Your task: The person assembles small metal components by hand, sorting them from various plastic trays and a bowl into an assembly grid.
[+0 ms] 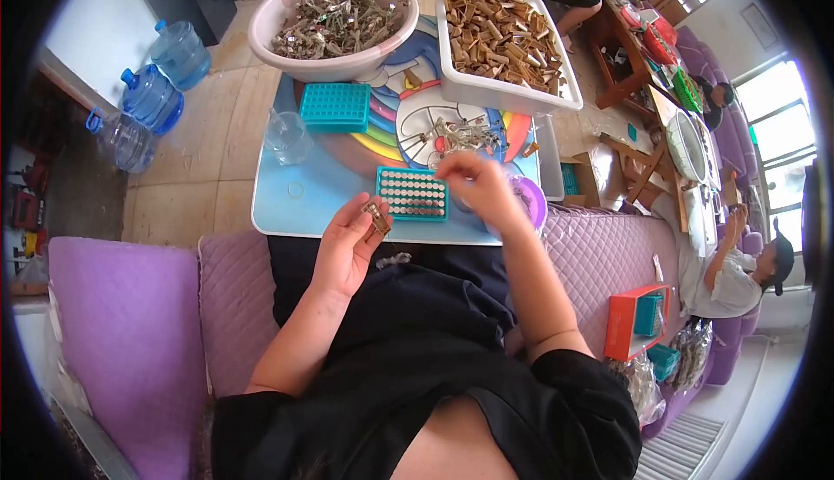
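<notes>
Far on the bench stand a pink basin (261,33) of grey metal scraps and a white tub (499,93) of tan pieces. Three blue water jugs (152,98) (capped) sit on the floor, left.

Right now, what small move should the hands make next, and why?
Probably bring the right hand down to the teal tray and pick one small piece from it. The left hand already holds a small brown part pinched up beside the tray, while the right hand hovers at the tray's right edge.

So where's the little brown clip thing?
In the head view, the small brown clip is pinched in the left hand, just left of the teal tray.
</notes>
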The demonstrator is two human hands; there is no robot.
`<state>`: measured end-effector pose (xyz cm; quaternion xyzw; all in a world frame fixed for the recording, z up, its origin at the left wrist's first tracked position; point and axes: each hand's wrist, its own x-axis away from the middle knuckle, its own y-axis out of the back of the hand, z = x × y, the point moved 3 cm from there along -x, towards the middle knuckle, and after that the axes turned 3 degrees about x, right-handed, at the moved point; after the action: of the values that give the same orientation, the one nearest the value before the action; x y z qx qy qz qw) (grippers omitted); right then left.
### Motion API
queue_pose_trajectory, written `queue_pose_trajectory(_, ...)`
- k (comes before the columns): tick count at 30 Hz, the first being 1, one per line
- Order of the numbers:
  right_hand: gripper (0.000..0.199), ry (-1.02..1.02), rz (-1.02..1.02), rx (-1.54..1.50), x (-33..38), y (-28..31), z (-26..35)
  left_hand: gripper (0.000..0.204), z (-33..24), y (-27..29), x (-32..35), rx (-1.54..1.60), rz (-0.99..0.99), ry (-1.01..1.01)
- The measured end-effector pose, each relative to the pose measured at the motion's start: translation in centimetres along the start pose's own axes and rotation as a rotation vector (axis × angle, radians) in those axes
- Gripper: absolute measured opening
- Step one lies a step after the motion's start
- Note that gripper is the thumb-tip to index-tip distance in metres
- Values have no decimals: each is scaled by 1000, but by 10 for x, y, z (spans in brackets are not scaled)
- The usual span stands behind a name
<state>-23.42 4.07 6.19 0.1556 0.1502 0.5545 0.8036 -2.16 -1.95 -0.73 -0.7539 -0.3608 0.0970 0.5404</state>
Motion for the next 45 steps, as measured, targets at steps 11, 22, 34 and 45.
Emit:
queue_pose_trajectory(11,26,-63,-443,16,-76,128,-38,26,3,0,-8,9,7,104)
queue_pose_trajectory(22,21,-1,-462,861,-163,149,-86,27,1,-5,-7,-23,-41,109)
queue_pose_trajectory(34,34,-295,-102,1288,-203,148,-96,27,2,-6,-11,1,-26,142)
queue_pose_trajectory(45,19,204,-566,1079,-160,120,-17,29,-1,-21,-1,70,3,150)
